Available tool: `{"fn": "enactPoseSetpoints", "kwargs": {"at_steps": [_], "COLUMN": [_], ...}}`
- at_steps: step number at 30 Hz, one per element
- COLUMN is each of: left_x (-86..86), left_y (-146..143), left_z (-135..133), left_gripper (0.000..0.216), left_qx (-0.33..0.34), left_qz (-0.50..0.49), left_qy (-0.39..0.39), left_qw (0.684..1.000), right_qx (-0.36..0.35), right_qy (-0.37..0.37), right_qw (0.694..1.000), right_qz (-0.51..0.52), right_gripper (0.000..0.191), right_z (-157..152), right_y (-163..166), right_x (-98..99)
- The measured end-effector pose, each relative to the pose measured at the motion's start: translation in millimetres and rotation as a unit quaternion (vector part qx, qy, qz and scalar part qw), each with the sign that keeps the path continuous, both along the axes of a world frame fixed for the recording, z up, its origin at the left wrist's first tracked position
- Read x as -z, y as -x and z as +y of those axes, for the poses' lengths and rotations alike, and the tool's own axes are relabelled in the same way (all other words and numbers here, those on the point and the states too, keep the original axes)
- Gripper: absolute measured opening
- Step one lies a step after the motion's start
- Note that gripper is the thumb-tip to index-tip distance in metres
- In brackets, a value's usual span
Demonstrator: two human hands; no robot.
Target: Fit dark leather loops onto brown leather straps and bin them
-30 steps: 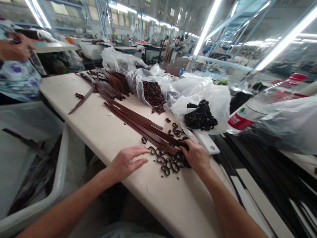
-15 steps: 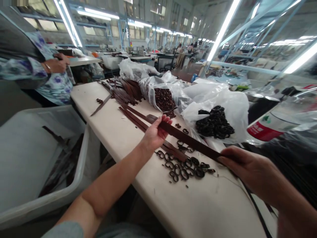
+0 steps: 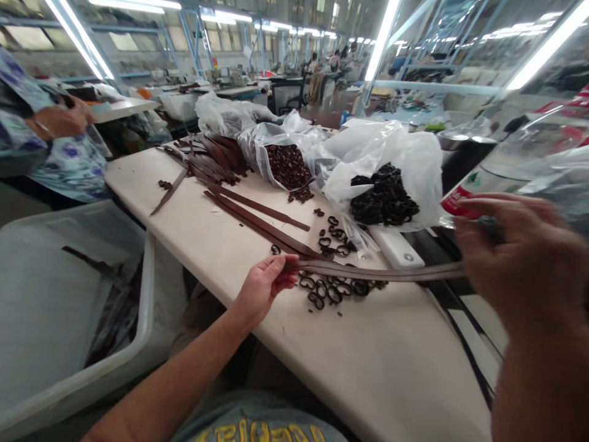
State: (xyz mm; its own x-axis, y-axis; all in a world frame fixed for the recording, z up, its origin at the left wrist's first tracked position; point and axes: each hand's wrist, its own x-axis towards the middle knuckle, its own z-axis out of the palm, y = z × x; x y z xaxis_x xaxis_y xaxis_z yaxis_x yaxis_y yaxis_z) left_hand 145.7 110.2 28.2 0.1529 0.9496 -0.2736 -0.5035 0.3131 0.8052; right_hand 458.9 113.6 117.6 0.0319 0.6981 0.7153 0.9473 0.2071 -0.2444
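A brown leather strap stretches nearly level between my hands, above the table. My left hand is closed, pinching the strap's left end between thumb and fingers. At the far right my right hand is curled round the other end, somewhat blurred, with its fingertips partly hidden. Beneath the strap lie several dark oval buckles on the cream table. More brown straps lie flat just beyond my left hand.
An open plastic bag of small brown pieces and another bag of black buckles stand along the table's back. A strap pile lies at the far left. A white bin stands left of the table; a person in a floral sleeve stands beyond.
My right hand has moved right and up, drawing the strap more level. My left hand has shifted left and down, from along the strap to its end. The view has turned slightly right.
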Motion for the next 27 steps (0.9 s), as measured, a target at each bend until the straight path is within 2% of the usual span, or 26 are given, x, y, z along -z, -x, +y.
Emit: {"fn": "enactPoseSetpoints", "kwargs": {"at_steps": [1,2,3,4,6,10,15,18,23,27], "left_x": [0.5,0.7,0.8,1.0,1.7,3.9,4.8,4.5,5.6,2.9], "left_y": [-8,-14,-18,-20,-19,-12,-9,-6,5,12], "left_z": [-7,-12,-16,-18,-19,-20,-22,-21,-18,-10], "left_gripper": [0.042,0.043,0.043,0.043,0.047,0.057,0.064,0.065,0.057,0.035], "left_qx": [0.014,0.023,0.026,0.022,0.007,0.002,0.016,0.034,0.107,0.144], "left_qz": [-0.008,-0.013,-0.015,-0.014,-0.002,0.047,0.090,0.081,0.080,0.170], "left_qy": [0.008,0.011,0.010,0.004,-0.016,-0.054,-0.081,-0.057,-0.054,-0.119], "left_qw": [1.000,1.000,1.000,1.000,1.000,0.997,0.993,0.995,0.990,0.967], "right_qx": [-0.055,-0.147,-0.231,-0.283,-0.333,-0.334,-0.354,-0.341,-0.328,-0.335], "right_qy": [0.017,0.046,0.098,0.146,0.194,0.211,0.215,0.200,0.171,0.165], "right_qw": [0.998,0.988,0.968,0.948,0.921,0.913,0.902,0.914,0.929,0.927], "right_qz": [-0.003,0.007,0.017,0.025,0.047,0.101,0.124,0.090,0.027,0.022], "right_gripper": [0.024,0.024,0.024,0.022,0.018,0.019,0.012,0.013,0.020,0.023], "right_z": [0,0,-1,-2,-6,-12,-14,-14,-15,-15], "right_y": [27,52,73,91,114,126,127,127,126,124], "right_x": [3.6,10.2,19.0,28.9,48.2,69.9,74.0,74.0,71.4,66.1]}}
